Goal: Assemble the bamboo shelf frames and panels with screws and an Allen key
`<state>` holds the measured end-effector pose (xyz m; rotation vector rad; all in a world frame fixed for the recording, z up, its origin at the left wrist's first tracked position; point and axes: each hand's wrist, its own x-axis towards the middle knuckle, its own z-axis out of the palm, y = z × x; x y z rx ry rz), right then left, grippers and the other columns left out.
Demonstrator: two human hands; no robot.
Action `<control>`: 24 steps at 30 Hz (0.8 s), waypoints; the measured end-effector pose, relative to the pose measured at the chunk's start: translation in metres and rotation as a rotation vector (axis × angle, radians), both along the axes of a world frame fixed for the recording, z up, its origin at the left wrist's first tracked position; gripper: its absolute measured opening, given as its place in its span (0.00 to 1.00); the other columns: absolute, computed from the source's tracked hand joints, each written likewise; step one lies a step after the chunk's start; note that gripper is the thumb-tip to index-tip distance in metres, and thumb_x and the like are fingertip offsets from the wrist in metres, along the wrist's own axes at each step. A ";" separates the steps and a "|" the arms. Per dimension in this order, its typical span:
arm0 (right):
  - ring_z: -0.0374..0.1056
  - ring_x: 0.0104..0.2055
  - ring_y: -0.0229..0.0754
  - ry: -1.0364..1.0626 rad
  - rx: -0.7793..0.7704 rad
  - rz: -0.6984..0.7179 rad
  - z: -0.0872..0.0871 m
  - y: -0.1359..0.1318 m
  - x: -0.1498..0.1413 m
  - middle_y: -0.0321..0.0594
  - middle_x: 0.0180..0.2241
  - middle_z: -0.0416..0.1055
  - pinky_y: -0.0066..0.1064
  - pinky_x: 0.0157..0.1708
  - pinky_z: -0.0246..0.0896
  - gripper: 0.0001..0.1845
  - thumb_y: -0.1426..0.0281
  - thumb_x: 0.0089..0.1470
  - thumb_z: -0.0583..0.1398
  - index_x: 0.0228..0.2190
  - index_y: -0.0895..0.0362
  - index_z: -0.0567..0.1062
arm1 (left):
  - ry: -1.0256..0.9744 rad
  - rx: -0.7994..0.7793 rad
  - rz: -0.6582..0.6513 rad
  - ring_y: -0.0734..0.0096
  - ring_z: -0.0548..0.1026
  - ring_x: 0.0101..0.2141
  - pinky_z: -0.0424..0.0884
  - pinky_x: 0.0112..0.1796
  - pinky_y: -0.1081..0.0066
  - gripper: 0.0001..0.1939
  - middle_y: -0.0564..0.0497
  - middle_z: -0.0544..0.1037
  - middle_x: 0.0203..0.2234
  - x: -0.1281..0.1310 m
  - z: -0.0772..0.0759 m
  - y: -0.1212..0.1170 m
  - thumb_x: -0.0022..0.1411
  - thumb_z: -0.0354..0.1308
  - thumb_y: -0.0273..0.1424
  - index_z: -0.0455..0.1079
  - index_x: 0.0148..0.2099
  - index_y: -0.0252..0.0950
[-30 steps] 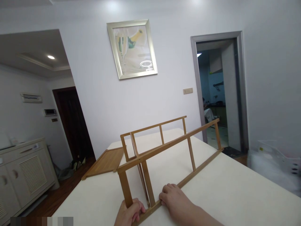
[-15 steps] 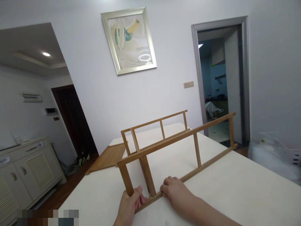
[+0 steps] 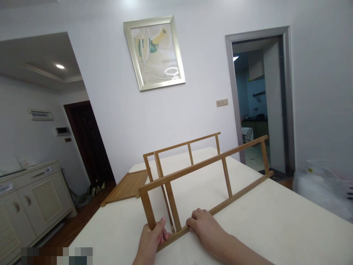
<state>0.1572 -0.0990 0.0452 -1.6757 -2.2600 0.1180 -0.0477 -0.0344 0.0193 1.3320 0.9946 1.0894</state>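
A wooden rack frame (image 3: 193,169) lies on its side on the pale table (image 3: 116,228), made of two ladder-like side frames. The far side frame (image 3: 190,141) stands parallel behind the near one, and a wooden crosspiece near the left end runs between them. My left hand (image 3: 154,235) is closed around the near frame's bottom rail at its left corner, by the end bar. My right hand (image 3: 205,224) has its fingers curled over the same bottom rail, just right of the second upright.
A slatted wooden panel (image 3: 127,187) lies at the table's left edge. Beyond the table are a louvred cabinet (image 3: 49,191) at left, a wall with a framed picture (image 3: 157,55), a doorway (image 3: 255,92), and a clear plastic-wrapped white box (image 3: 322,184) at right.
The near side frame's upper right end has shifted a little to the left, its uprights leaning more. Both hands keep their hold on the bottom rail. The camera view has tilted slightly.
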 end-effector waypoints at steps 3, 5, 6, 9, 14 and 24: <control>0.64 0.41 0.45 0.010 0.011 0.008 0.000 -0.002 0.000 0.43 0.37 0.70 0.36 0.42 0.52 0.16 0.78 0.57 0.50 0.39 0.53 0.74 | -0.017 -0.012 0.011 0.70 0.66 0.19 0.71 0.37 0.64 0.28 0.54 0.64 0.09 -0.004 -0.004 0.005 0.50 0.61 0.50 0.59 0.10 0.38; 0.64 0.41 0.46 0.011 0.019 0.009 0.000 -0.002 0.001 0.43 0.37 0.70 0.36 0.43 0.53 0.17 0.79 0.56 0.50 0.40 0.52 0.74 | -0.039 -0.011 0.020 0.72 0.64 0.17 0.72 0.36 0.64 0.28 0.55 0.62 0.08 -0.006 -0.006 0.008 0.50 0.61 0.49 0.59 0.10 0.38; 0.64 0.41 0.46 0.009 0.022 0.008 0.000 -0.002 0.001 0.43 0.37 0.70 0.36 0.42 0.53 0.17 0.79 0.56 0.50 0.40 0.52 0.74 | -0.051 -0.007 0.024 0.72 0.63 0.16 0.72 0.36 0.63 0.28 0.55 0.61 0.08 -0.007 -0.007 0.009 0.49 0.62 0.49 0.58 0.10 0.38; 0.64 0.41 0.46 0.014 0.033 0.003 -0.002 -0.002 0.000 0.43 0.37 0.71 0.36 0.42 0.53 0.17 0.80 0.56 0.50 0.40 0.52 0.74 | -0.077 -0.001 0.024 0.73 0.62 0.16 0.72 0.34 0.64 0.28 0.56 0.60 0.08 -0.008 -0.009 0.011 0.49 0.63 0.47 0.57 0.10 0.38; 0.65 0.40 0.44 0.020 0.077 -0.014 -0.006 -0.002 -0.001 0.42 0.36 0.71 0.35 0.41 0.55 0.16 0.79 0.58 0.50 0.38 0.52 0.75 | -0.096 -0.005 0.026 0.73 0.62 0.16 0.72 0.33 0.64 0.28 0.57 0.59 0.08 -0.006 -0.011 0.012 0.49 0.63 0.47 0.57 0.10 0.38; 0.63 0.37 0.42 -0.022 0.440 0.000 -0.001 -0.006 -0.005 0.39 0.32 0.70 0.35 0.41 0.55 0.10 0.80 0.56 0.55 0.34 0.56 0.74 | -0.110 -0.003 0.045 0.73 0.63 0.15 0.73 0.33 0.63 0.27 0.57 0.60 0.07 -0.003 -0.004 0.007 0.46 0.65 0.47 0.59 0.10 0.38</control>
